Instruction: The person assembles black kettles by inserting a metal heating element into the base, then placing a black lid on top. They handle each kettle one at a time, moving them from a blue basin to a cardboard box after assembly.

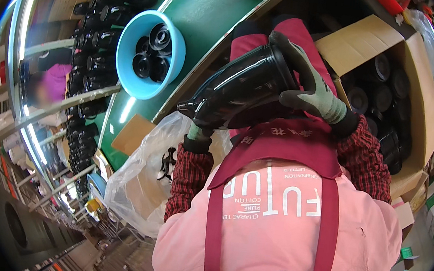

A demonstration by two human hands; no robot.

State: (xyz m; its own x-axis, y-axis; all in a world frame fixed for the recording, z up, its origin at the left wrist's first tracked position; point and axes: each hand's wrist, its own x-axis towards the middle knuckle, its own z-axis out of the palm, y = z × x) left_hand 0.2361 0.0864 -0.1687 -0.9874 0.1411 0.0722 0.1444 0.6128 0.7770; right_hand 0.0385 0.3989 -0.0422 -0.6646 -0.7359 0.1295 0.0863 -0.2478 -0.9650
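Over the maroon apron (286, 138), a glossy black vessel (246, 88) is held tilted. The gloved right hand (316, 90) clasps its wide end, thumb opposite fingers; the left hand (198, 132) is mostly hidden near the narrow left end, its grip impossible to tell. Far left, a blue basin (179, 56) stands on a green bench (212, 14); right, an open carton (423, 105) holds black pieces (377, 68).

Left hand (197, 132): fingers hidden behind black vessel (241, 87); purple-clad person (59, 80) blurred; upper edge cuts red container (388, 2).
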